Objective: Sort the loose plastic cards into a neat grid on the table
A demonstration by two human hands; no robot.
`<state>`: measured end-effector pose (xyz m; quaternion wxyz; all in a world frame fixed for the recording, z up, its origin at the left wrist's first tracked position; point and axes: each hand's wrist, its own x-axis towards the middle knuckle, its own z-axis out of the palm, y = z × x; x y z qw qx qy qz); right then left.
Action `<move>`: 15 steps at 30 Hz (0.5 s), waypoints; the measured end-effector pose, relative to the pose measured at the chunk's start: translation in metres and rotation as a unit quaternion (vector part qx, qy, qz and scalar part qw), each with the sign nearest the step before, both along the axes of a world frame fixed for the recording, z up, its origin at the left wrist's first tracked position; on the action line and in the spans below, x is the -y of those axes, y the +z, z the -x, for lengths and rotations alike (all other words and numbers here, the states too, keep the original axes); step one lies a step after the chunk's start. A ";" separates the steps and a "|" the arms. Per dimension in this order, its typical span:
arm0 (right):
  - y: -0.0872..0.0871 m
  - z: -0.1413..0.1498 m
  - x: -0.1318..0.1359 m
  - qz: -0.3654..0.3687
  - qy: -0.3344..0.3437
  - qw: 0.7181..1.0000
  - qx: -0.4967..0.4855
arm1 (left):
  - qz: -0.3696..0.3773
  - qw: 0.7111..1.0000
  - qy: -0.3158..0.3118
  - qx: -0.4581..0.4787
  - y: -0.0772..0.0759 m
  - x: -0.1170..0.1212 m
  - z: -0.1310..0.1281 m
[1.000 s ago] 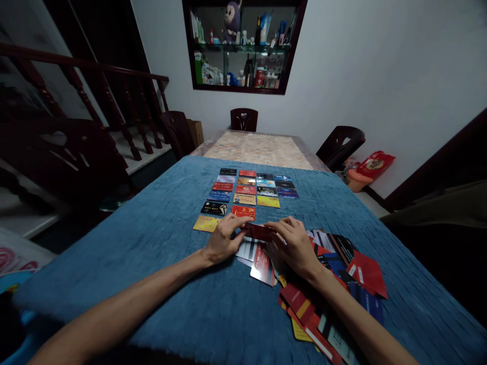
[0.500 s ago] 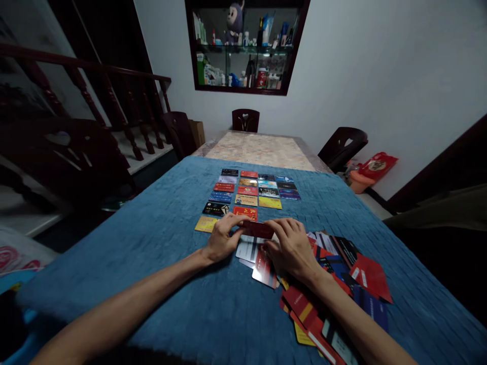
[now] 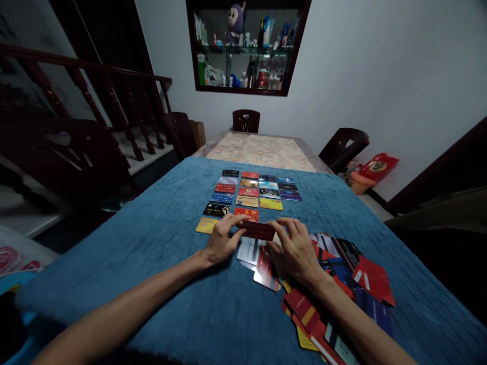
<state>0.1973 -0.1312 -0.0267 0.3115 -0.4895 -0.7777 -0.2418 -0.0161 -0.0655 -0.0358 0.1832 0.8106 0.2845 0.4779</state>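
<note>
A dark red card (image 3: 258, 230) is held up on edge between my two hands. My left hand (image 3: 223, 238) pinches its left end between thumb and fingers, and my right hand (image 3: 294, 248) grips the right end. Beneath lie a white card (image 3: 249, 250) and a red-and-white card (image 3: 265, 274). Beyond my hands, several cards lie in rows, among them a red card with gold print (image 3: 246, 214), a yellow card (image 3: 271, 204) and a black VIP card (image 3: 216, 209). Right of my right hand spreads a loose pile of cards, with a red one (image 3: 375, 279) on top.
A blue cloth (image 3: 152, 228) covers the near part of the table; the patterned tabletop (image 3: 262, 149) shows beyond it. Dark wooden chairs (image 3: 246, 120) stand around. A railing (image 3: 110, 96) runs at left, and an orange bin (image 3: 361, 181) is on the floor at right.
The dark red card is tipped slightly, so more of its face shows. My right hand has shifted a little to the right; my left hand is almost unchanged.
</note>
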 end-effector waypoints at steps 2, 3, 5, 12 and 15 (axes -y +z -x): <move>0.002 0.000 0.001 -0.001 -0.004 1.000 0.004 | -0.008 1.000 -0.002 -0.002 0.000 0.001 0.000; 0.002 0.000 0.002 -0.001 -0.005 1.000 0.005 | -0.013 1.000 -0.002 -0.002 0.000 0.001 0.000; 0.003 0.000 0.003 0.003 -0.005 1.000 0.004 | -0.019 1.000 -0.003 -0.006 0.000 0.002 0.001; 0.007 -0.002 0.004 -0.005 0.013 1.000 0.018 | -0.068 0.996 -0.026 -0.049 0.001 0.002 0.005; 0.008 -0.004 0.003 -0.002 0.023 1.000 0.018 | -0.096 0.991 -0.026 -0.089 0.002 0.003 0.007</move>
